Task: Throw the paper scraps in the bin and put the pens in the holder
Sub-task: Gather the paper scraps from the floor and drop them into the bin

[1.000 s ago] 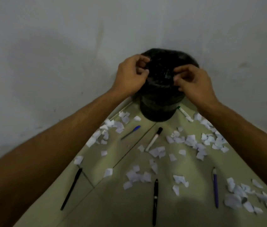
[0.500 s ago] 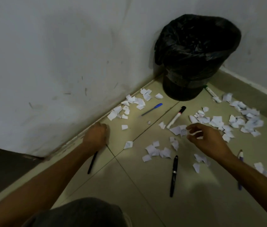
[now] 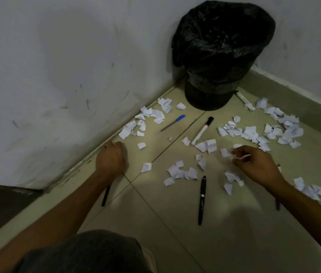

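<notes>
Two scuffed white walls (image 3: 57,66) meet in a corner above a pale tiled floor (image 3: 234,233). The light is dim.

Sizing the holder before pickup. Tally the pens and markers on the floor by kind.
Markers: 2 (black-capped marker, green-capped marker)
Pens: 4 (blue-capped pen, middle black pen, left black pen, right blue pen)
Total: 6

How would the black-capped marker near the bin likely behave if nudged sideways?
The marker looks round and rigid, so it would probably roll on the smooth floor tile. Nearby paper scraps seem too light to stop it.
</notes>
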Demonstrator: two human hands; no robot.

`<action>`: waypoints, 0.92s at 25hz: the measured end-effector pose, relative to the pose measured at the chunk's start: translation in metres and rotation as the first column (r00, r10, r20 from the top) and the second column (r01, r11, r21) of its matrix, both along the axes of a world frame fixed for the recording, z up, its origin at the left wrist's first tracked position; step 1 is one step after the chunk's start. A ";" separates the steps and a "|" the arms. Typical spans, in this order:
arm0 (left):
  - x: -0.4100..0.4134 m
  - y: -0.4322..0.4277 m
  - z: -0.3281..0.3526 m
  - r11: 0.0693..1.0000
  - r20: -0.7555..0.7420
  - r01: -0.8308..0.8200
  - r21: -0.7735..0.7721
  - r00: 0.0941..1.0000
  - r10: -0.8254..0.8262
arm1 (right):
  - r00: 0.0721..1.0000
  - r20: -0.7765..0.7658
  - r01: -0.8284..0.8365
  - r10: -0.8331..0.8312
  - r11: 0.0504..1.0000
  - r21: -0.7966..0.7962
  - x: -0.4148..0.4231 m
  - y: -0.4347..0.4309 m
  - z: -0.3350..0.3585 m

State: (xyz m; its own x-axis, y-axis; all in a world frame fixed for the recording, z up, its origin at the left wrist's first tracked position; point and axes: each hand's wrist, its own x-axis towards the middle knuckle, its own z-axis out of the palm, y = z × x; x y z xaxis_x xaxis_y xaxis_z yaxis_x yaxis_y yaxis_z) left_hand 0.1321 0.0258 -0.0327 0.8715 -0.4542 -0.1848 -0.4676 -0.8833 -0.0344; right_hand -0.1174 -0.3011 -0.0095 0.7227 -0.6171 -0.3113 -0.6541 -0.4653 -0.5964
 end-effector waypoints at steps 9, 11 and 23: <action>-0.049 -0.032 -0.006 0.929 -0.298 0.111 -0.354 0.928 -0.224 | 0.921 -0.371 -0.167 0.121 0.981 -0.094 -0.013 0.005 -0.010; -0.068 -0.035 -0.007 0.945 -0.340 0.142 -0.294 0.908 -0.242 | 0.882 -0.441 -0.217 0.169 0.974 -0.060 -0.020 0.016 -0.018; -0.080 -0.112 -0.025 0.865 -0.227 0.316 -0.391 0.877 -0.423 | 0.938 -0.173 -0.327 0.300 0.931 -0.160 0.036 0.006 -0.029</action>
